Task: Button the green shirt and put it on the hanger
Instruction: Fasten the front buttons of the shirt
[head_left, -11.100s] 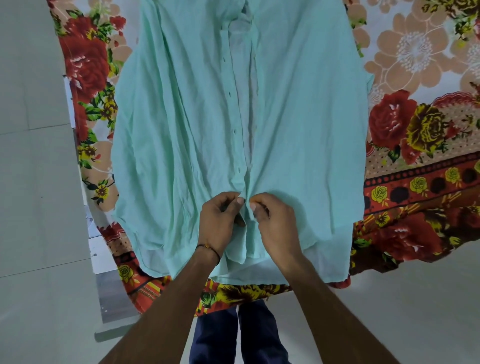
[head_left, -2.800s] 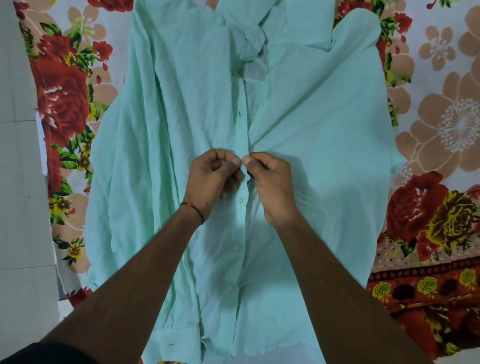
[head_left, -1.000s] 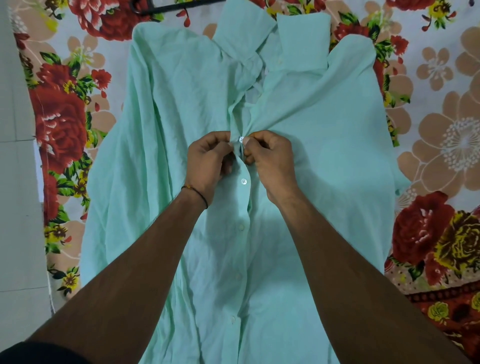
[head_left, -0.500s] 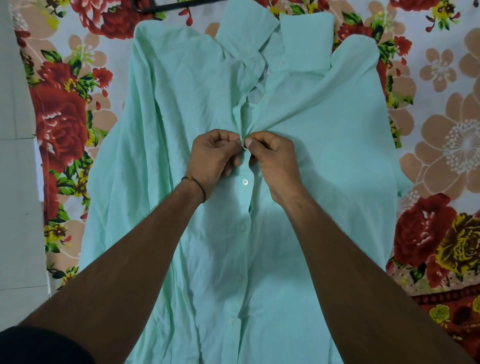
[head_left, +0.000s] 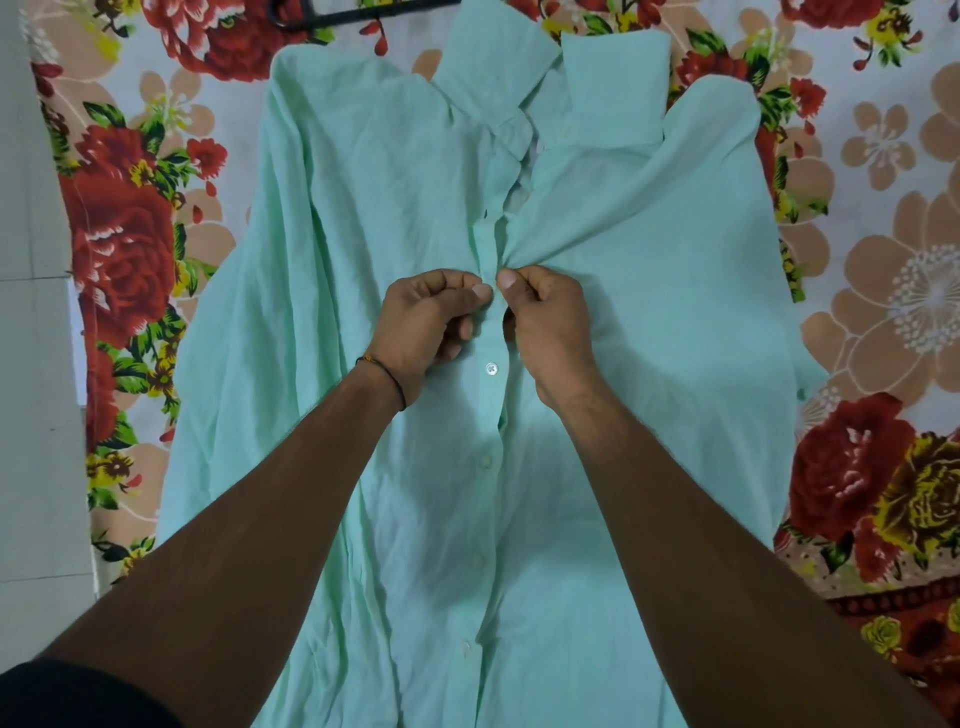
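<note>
L hand (head_left: 426, 322) & R hand (head_left: 545, 322) are both curled, thumb tips nearly meeting, each pinching a front edge of the green shirt (head_left: 649, 312) at mid-chest, just above a fastened white button (head_left: 491, 369). Shirt lies flat under both hands, collar at the far end, front open from the pinch up. It's spread on a floral bedsheet (head_left: 883, 260); black hanger (head_left: 363, 15) lies near the collar, top left.
</note>
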